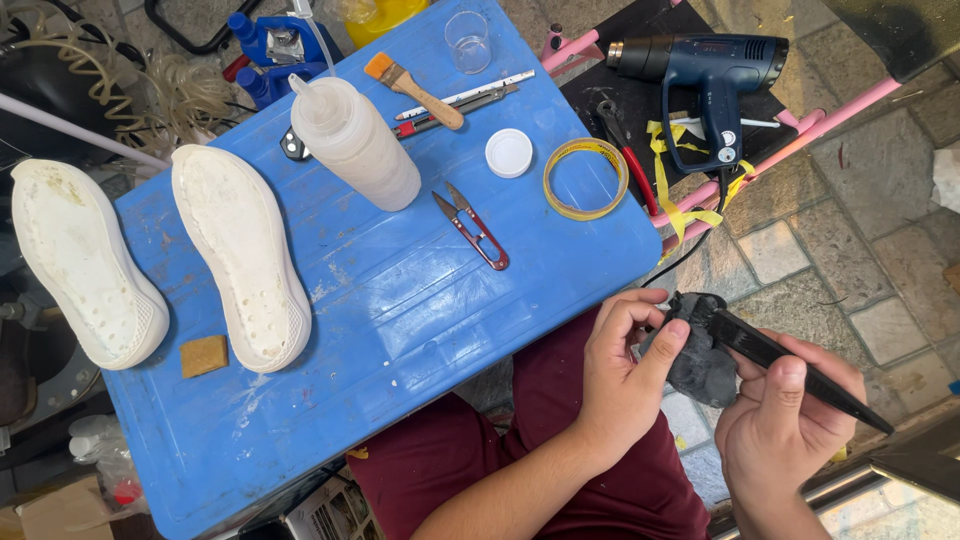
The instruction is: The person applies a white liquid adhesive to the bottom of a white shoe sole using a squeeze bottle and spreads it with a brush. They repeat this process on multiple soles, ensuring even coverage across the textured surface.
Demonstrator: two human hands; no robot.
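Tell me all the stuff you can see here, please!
Shoe soles: 2, white, side by side at the table's left end.
Table: 1, blue.
Squeeze bottle: 1, cloudy white, lying near the back.
Paintbrush: 1, orange bristles, wooden handle, back edge.
Snips: 1, red, table middle.
Lid: 1, white, beside the tape roll.
Tape roll: 1, yellow, right edge.
Clear cup: 1, back edge.
Sponge piece: 1, tan, by the soles.
Heat gun: 1, blue, on a black surface.
Left hand: holds a dark grey lump.
Right hand: holds a black tool against it.
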